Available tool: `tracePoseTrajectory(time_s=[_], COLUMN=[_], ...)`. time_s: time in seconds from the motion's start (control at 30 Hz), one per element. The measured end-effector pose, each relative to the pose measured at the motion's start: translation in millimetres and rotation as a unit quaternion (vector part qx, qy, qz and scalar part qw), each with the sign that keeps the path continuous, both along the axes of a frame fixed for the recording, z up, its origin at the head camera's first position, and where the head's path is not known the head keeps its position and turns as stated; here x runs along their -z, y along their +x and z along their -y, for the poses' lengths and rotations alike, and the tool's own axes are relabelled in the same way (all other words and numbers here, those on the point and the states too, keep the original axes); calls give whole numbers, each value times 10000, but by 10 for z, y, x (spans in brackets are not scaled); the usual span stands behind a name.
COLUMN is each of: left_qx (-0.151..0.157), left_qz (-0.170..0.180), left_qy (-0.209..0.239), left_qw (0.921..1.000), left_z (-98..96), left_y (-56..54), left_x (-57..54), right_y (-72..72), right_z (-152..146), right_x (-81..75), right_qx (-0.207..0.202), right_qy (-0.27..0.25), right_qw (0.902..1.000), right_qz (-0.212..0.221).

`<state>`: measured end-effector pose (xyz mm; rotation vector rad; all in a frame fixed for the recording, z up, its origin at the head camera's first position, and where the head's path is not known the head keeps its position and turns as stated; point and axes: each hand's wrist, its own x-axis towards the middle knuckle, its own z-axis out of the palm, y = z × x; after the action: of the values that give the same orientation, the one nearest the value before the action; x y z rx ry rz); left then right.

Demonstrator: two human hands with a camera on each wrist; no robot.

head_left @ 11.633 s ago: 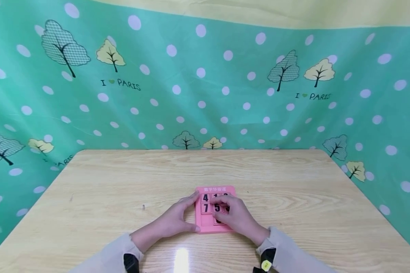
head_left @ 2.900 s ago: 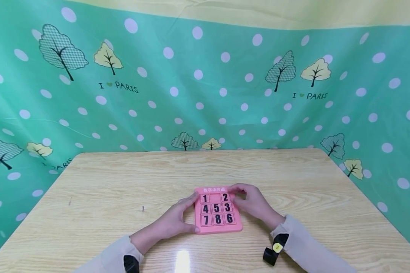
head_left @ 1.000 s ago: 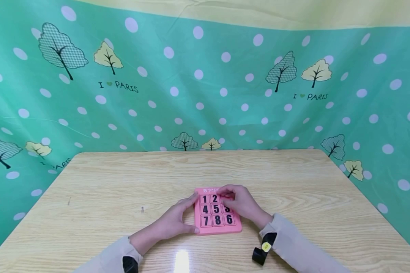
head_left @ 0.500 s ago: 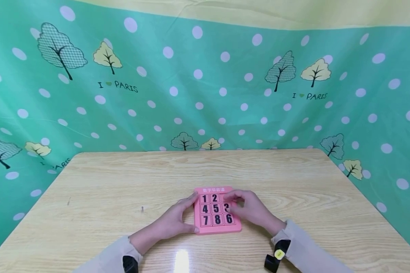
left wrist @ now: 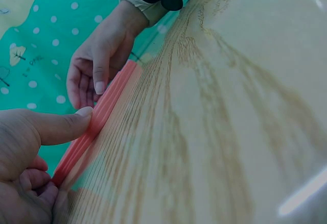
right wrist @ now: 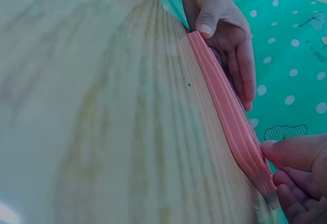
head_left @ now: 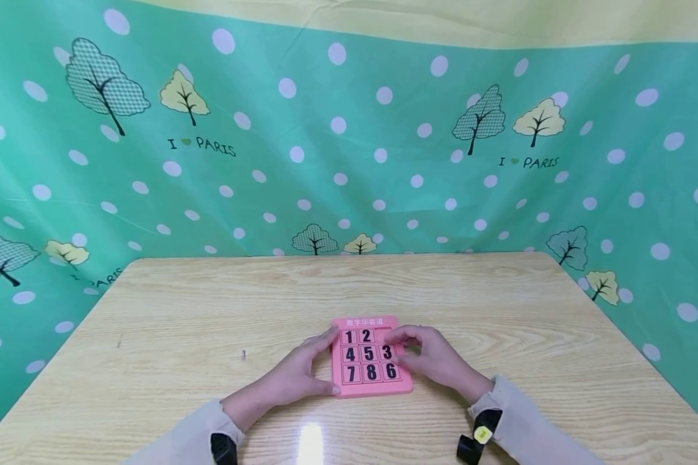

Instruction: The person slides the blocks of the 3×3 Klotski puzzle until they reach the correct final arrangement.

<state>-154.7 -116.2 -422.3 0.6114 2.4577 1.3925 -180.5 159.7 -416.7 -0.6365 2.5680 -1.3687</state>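
Note:
A pink sliding number puzzle lies flat on the table, white characters along its top border. Its black-numbered tiles read 1, 2 and a vacant top-right slot, then 4, 5, 3, then 7, 8, 6. My left hand holds the puzzle's left side, thumb at the lower corner and fingers at the upper one. At the right side is my right hand, its index finger over the vacant slot and its thumb beside the 3 tile. In the right wrist view, the right thumb touches the pink puzzle edge.
The wooden table has a small dark mark left of the puzzle and a bright reflection near the front. A green polka-dot curtain hangs behind it. Black cameras are strapped to both wrists.
Since the earliest frame the tiles have been rearranged; 2 has slid left from the top-right slot to the top middle. Lately my right hand drew back slightly right; the left stays put.

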Motion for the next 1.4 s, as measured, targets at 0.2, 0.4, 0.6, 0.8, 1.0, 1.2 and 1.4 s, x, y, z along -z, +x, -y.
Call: tracePoseTrajectory(time_s=[0.2, 0.4, 0.6, 0.8, 1.0, 1.2, 1.4], left_qx=[0, 20, 17, 23, 19, 21, 19], left_qz=[-21, 5, -21, -39, -53, -60, -17], left_qy=[14, 46, 11, 9, 3, -1, 1], left_qw=[10000, 10000, 10000, 10000, 10000, 10000, 10000], left_z=[9, 8, -1, -3, -3, -2, 4], left_y=[-3, -3, -5, -6, -1, 1, 5], left_x=[12, 20, 19, 10, -2, -2, -6], right_y=[-8, -25, -37, -44, -62, -110, -163], right_z=[5, -3, -12, -3, 3, 16, 29], right_x=[-6, -8, -10, -14, -18, 6, 35], right_qx=[-43, -206, -251, -234, -207, -231, -215], right_qy=[42, 57, 109, 68, 93, 102, 30], right_qw=[10000, 9998, 9996, 9997, 9997, 9992, 9992], right_qz=[14, -14, 20, 4, -75, -311, -340])
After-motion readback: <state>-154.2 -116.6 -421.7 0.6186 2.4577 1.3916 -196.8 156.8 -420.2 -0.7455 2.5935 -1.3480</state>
